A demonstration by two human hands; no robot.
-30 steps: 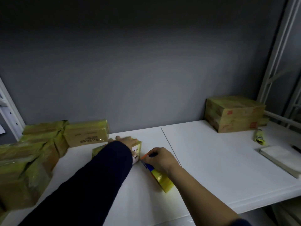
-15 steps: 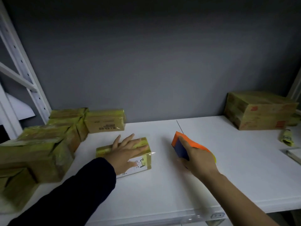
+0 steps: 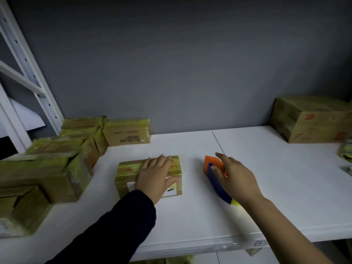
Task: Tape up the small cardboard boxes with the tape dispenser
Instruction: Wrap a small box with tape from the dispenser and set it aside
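Note:
A small cardboard box wrapped in yellowish tape lies on the white shelf, a white label on its near side. My left hand lies flat on top of it with straight fingers. To the right, my right hand holds the tape dispenser, an orange and blue tool with a yellow roll. The thumb is on its near face and the fingers lie over its top. The dispenser stands on the shelf a short gap to the right of the box.
Several taped boxes are heaped at the left, one box against the grey wall. A larger stack of boxes sits at the back right. Small packets lie at the right edge. A white rack upright rises at the left.
The view has moved closer. My left hand has flattened further onto the box top. My right hand with the dispenser has stayed to the right of the box, away from it.

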